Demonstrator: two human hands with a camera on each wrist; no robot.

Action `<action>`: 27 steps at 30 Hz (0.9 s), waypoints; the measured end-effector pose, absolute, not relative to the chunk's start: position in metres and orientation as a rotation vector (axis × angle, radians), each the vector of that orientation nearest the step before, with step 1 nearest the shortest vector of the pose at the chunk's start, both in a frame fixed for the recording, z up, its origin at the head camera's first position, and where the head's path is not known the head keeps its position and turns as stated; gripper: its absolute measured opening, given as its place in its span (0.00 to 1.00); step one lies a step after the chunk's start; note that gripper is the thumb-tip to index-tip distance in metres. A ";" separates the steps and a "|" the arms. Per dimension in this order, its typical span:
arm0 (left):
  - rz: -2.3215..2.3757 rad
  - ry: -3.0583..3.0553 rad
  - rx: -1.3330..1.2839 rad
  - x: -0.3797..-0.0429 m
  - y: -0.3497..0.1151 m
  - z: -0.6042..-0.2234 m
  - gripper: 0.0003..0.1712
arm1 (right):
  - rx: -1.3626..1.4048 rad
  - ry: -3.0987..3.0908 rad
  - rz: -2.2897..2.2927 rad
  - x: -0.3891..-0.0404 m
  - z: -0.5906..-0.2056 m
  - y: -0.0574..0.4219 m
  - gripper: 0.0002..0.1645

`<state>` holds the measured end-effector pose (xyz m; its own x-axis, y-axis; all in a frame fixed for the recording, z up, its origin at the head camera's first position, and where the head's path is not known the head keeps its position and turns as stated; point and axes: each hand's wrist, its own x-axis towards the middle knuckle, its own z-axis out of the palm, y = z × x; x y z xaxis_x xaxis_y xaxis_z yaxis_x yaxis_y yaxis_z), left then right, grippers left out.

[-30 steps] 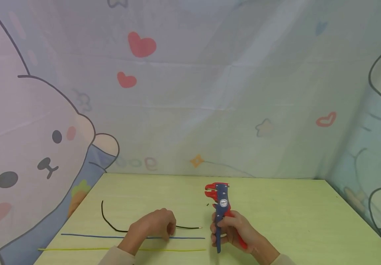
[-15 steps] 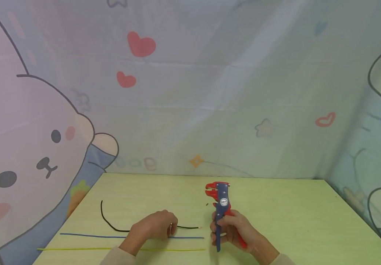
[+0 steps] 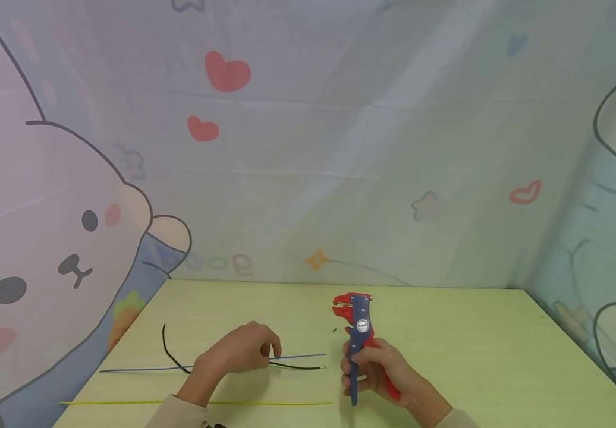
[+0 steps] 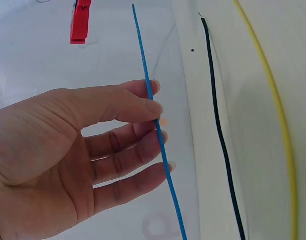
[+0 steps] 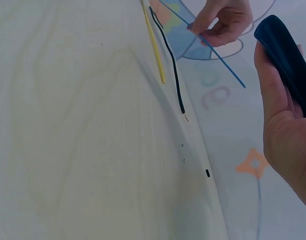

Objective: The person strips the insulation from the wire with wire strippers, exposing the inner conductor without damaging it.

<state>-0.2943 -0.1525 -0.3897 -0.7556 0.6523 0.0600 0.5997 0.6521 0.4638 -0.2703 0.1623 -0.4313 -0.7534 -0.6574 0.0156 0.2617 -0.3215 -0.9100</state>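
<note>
My left hand (image 3: 241, 349) pinches a blue wire (image 4: 144, 55) between thumb and index finger, the other fingers lying behind it in the left wrist view. The wire is raised off the table, its right end pointing toward the tool. A red-and-blue wire stripper (image 3: 360, 315) stands upright in my right hand (image 3: 383, 371), which grips its handles; its red jaws face left, with nothing between them. Below the blue wire lies a black wire (image 4: 216, 110), bent at its left, with bare copper at its right end. One dark handle (image 5: 285, 55) shows in the right wrist view.
A straight yellow wire (image 3: 270, 405) lies along the near side of the table (image 3: 474, 345). A tiny black snippet (image 5: 208, 173) of insulation sits near the stripper's jaws. Behind the table's far edge hangs a printed cloth (image 3: 313, 148).
My left hand has picked up the blue wire from the table and raised it, so it now crosses over the black wire. The right hand and wire stripper stay nearly still.
</note>
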 end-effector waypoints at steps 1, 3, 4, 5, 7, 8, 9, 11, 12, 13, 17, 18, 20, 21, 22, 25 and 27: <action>0.714 2.759 1.056 -0.294 -0.153 -0.389 0.17 | -0.525 1.346 -2.101 -0.271 -0.431 0.163 0.10; 0.724 2.776 1.068 -0.294 -0.153 -0.387 0.16 | -0.528 1.349 -2.101 -0.271 -0.432 0.164 0.10; 0.723 2.791 1.073 -0.294 -0.153 -0.386 0.16 | -0.530 1.351 -2.101 -0.271 -0.432 0.164 0.10; 0.718 2.807 1.077 -0.295 -0.153 -0.385 0.15 | -0.531 1.352 -2.101 -0.272 -0.432 0.165 0.10; 0.709 2.839 1.075 -0.295 -0.153 -0.383 0.15 | -0.535 1.353 -2.096 -0.272 -0.432 0.165 0.10; 0.710 2.853 1.068 -0.294 -0.153 -0.382 0.14 | -0.536 1.352 -2.093 -0.272 -0.433 0.166 0.10; 0.707 2.866 1.065 -0.294 -0.153 -0.381 0.14 | -0.539 1.351 -2.089 -0.272 -0.433 0.166 0.10; 0.711 2.894 1.064 -0.294 -0.152 -0.380 0.14 | -0.543 1.348 -2.079 -0.272 -0.433 0.166 0.10; 0.724 2.903 1.057 -0.294 -0.152 -0.379 0.13 | -0.543 1.347 -2.073 -0.272 -0.433 0.166 0.10; 0.738 2.912 1.054 -0.294 -0.152 -0.379 0.13 | -0.543 1.347 -2.068 -0.272 -0.433 0.166 0.10; 0.754 2.969 1.060 -0.295 -0.151 -0.377 0.14 | -0.546 1.347 -2.055 -0.272 -0.433 0.166 0.10; 0.750 2.985 1.064 -0.296 -0.151 -0.376 0.15 | -0.549 1.345 -2.054 -0.272 -0.433 0.166 0.11; 0.745 3.014 1.075 -0.297 -0.151 -0.376 0.18 | -0.558 1.340 -2.052 -0.272 -0.433 0.166 0.11; 0.742 3.028 1.074 -0.297 -0.151 -0.376 0.19 | -0.565 1.336 -2.051 -0.272 -0.433 0.166 0.11; 0.742 3.042 1.074 -0.297 -0.151 -0.376 0.20 | -0.570 1.334 -2.050 -0.271 -0.433 0.166 0.11; 0.743 3.078 1.074 -0.297 -0.150 -0.376 0.21 | -0.590 1.332 -2.042 -0.271 -0.433 0.167 0.11; 0.731 3.099 1.073 -0.297 -0.149 -0.375 0.20 | -0.602 1.334 -2.034 -0.271 -0.433 0.167 0.11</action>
